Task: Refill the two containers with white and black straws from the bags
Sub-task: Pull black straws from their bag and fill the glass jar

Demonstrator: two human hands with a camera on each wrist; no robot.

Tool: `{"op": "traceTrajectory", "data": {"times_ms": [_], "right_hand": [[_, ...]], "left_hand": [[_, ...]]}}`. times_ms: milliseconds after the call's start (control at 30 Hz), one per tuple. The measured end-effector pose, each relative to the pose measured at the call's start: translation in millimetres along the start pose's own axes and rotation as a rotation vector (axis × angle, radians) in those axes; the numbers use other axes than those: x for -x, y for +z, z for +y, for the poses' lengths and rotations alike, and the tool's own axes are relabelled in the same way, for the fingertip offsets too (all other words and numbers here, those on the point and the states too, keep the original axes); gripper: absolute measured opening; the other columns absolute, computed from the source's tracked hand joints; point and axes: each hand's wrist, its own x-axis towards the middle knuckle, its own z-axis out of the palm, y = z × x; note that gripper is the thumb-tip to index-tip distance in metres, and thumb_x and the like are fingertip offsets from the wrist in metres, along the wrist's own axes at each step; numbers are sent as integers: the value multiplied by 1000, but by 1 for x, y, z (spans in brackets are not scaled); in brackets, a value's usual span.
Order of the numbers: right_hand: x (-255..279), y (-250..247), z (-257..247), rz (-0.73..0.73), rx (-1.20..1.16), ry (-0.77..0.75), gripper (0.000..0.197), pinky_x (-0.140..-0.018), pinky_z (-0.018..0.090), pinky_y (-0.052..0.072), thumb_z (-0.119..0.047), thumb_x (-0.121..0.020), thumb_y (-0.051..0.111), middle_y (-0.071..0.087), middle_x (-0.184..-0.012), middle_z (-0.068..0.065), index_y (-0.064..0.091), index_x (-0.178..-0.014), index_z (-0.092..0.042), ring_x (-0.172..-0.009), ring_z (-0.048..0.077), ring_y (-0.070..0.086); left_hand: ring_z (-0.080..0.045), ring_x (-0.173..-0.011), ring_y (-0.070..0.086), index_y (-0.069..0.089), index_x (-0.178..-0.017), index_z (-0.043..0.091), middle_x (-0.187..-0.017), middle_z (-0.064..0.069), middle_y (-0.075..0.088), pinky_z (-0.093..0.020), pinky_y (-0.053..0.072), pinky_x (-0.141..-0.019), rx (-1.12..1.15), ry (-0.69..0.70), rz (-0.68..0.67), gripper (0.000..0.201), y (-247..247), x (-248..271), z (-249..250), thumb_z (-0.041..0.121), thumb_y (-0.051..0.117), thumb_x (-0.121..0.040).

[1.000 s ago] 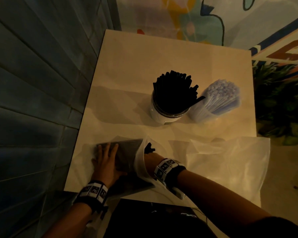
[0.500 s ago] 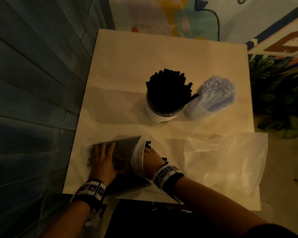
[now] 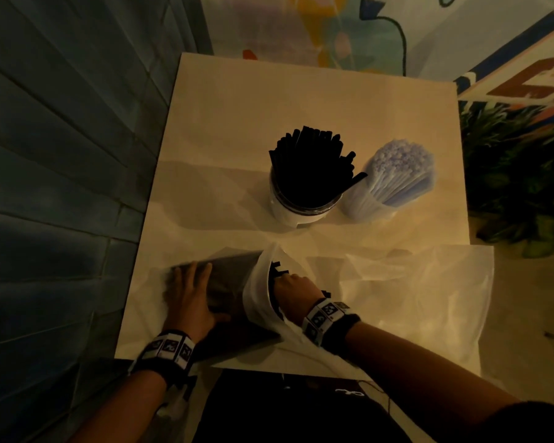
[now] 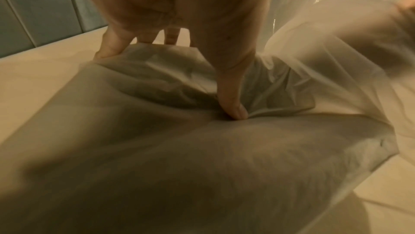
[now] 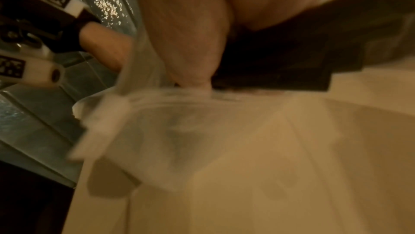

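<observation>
A clear bag of black straws lies at the table's near left. My left hand rests flat on it, fingers straight, and the thumb presses into the plastic. At the bag's mouth my right hand grips a bunch of black straws, whose ends show beside it. Behind stand a white container full of black straws and a clear container of white straws.
A flat, see-through bag lies at the near right and overhangs the table's edge. A grey panelled wall runs along the left side. A green plant stands to the right of the table.
My right hand has slid back out of the bag's mouth, so its knuckles now show. The left hand stays pressed on the bag.
</observation>
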Motion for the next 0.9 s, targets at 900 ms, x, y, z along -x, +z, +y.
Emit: {"op": "traceTrajectory", "data": {"times_ms": [900], "right_hand": [[83, 6, 87, 69, -126, 175, 15, -62, 30, 45, -41, -99, 46, 58, -79, -9, 54, -107, -31, -67, 16, 57]], "left_hand": [[-26, -150, -16, 10, -156, 32, -163, 6, -11, -59, 14, -118, -38, -14, -28, 118, -1, 0, 1, 53, 84, -66]]}}
